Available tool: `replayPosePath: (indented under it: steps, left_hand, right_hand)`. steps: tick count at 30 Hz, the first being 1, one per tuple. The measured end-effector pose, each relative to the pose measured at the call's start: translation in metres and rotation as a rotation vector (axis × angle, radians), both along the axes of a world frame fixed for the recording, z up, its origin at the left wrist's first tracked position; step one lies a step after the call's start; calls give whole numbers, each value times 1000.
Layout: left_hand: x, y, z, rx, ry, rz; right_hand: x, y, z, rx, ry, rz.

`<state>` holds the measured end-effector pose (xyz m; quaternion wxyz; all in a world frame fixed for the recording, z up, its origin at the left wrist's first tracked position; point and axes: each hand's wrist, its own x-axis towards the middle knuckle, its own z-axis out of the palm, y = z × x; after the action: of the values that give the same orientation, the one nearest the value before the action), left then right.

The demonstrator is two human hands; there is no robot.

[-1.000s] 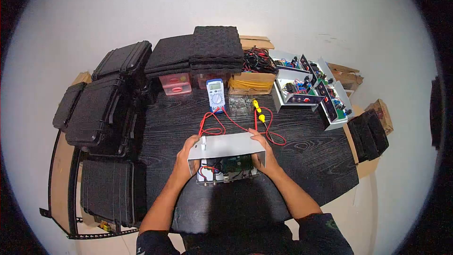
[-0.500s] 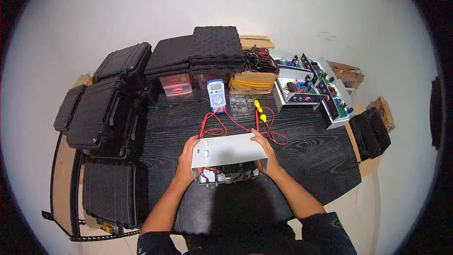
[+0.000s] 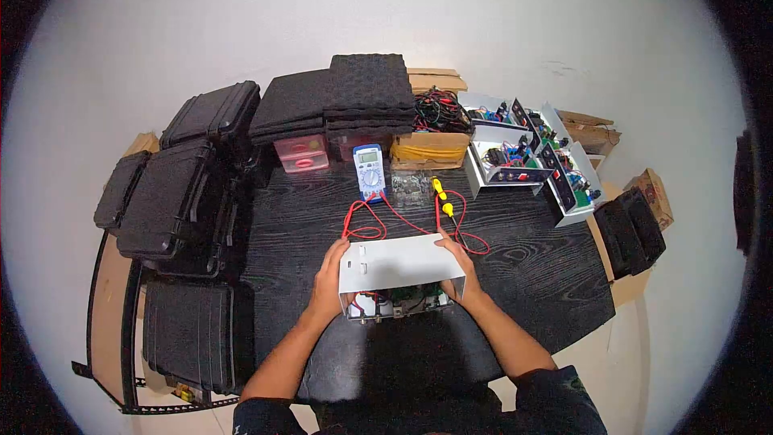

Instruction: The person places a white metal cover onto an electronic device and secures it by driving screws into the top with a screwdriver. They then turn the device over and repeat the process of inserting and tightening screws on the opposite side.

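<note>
A white metal case (image 3: 401, 262) is held between my two hands above the near edge of the black table. Wires, boards and connectors show through its open side, which faces me. My left hand (image 3: 328, 280) grips the left end, and my right hand (image 3: 465, 272) grips the right end, its fingers at the far right corner. Beyond the case lies a blue and white multimeter (image 3: 369, 173). Red leads (image 3: 366, 232) run from it, and yellow clips (image 3: 443, 197) rest to its right, near a clear plastic bag (image 3: 411, 190).
Black hard cases (image 3: 173, 201) are stacked at the left. Black foam sheets (image 3: 369, 89) lie over pink boxes (image 3: 303, 154) at the back. A cardboard box (image 3: 428, 151) holds cables. Opened white units (image 3: 506, 163) with circuit boards stand at the back right of the table (image 3: 523, 274).
Both hands and the white case have shifted slightly right and toward me in view. The whole background sits slightly lower in the picture.
</note>
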<state>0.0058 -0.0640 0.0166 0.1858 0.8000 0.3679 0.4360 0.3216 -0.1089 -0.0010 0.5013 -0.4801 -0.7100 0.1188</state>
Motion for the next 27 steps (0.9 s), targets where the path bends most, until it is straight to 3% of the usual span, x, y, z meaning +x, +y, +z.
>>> replayPosePath:
  steps: [3,9,20,27]
  left_hand:
    - [-2,-1,4,38,2,-5]
    - [-3,-5,-5,-131,-58,51]
    - [-4,-7,-1,-54,2,15]
    - [-11,-8,2,-126,73,-17]
  right_hand:
    - [4,-3,3,-35,-101,-19]
    - [1,-9,17,-43,-39,15]
    - [4,-4,12,-13,-23,26]
    - [4,-7,13,-183,-30,-3]
